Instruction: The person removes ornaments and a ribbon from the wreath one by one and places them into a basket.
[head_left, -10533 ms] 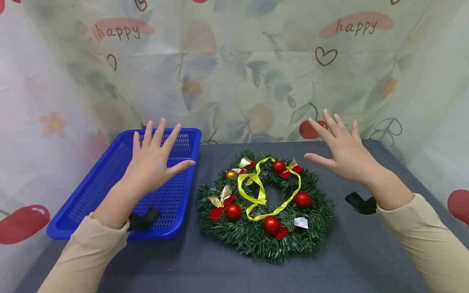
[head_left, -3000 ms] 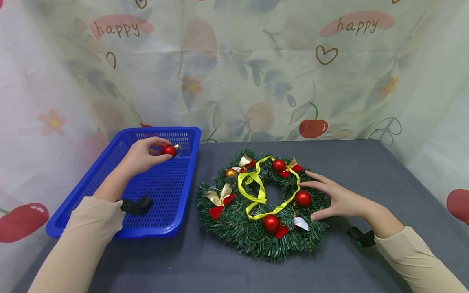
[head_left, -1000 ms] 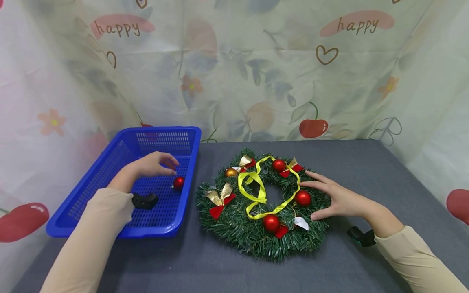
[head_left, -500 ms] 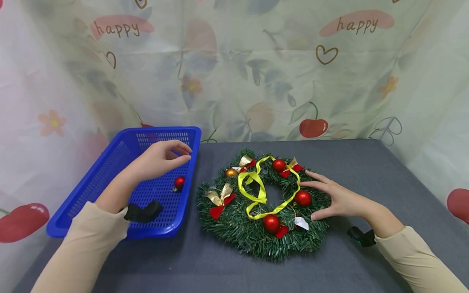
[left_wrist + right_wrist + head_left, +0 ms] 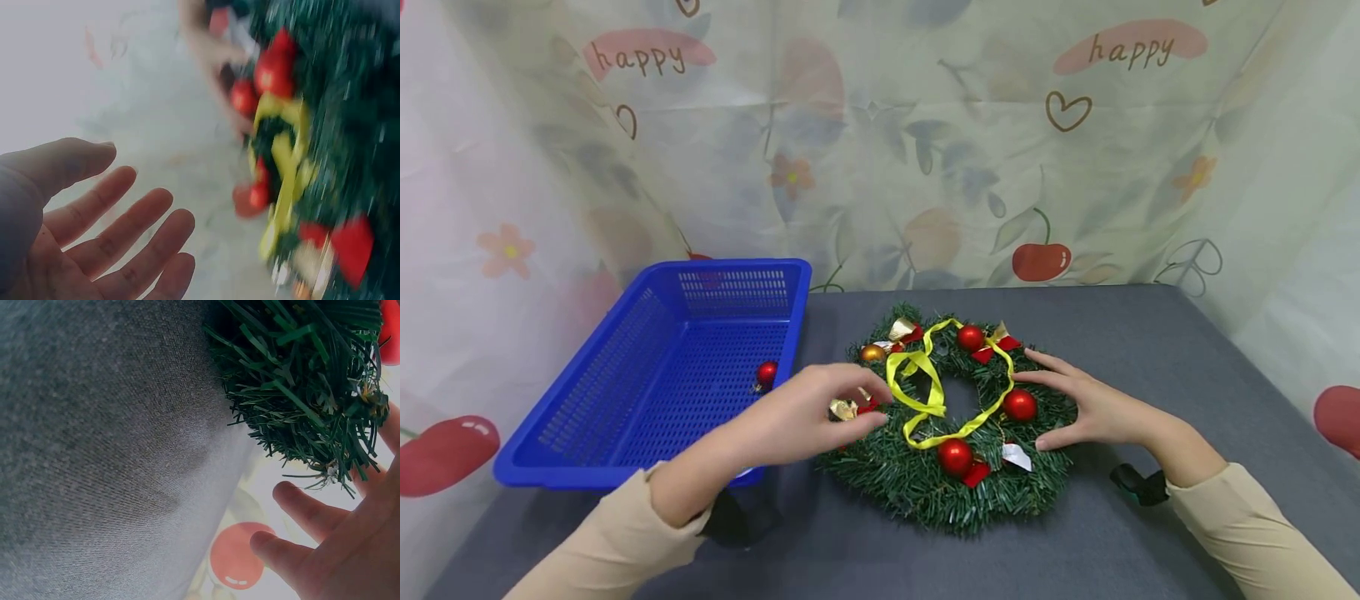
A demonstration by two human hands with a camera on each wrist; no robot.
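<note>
A green tinsel wreath [image 5: 940, 500] lies on the table, with several red baubles, a gold one, red-and-gold bows and a yellow ribbon [image 5: 936, 400] on it. My left hand [image 5: 808, 417] hovers over the wreath's left edge, partly hiding a bow [image 5: 844, 409]. Its fingers are loosely bent, with nothing in them in the left wrist view. My right hand [image 5: 1093, 408] rests at the wreath's right side, fingers spread over the greenery [image 5: 306, 381]. In the blue basket [image 5: 587, 477] lies one red bauble [image 5: 767, 372], near the right wall.
The basket stands left of the wreath on a dark grey tablecloth [image 5: 1120, 333]. A printed curtain [image 5: 880, 167] hangs behind and at both sides. Black straps [image 5: 1138, 483] sit at the wrists.
The red bauble from the wreath's left side was in my left hand, then came to lie in the basket. My emptied left hand has moved right, to the wreath. The right hand stays put lately.
</note>
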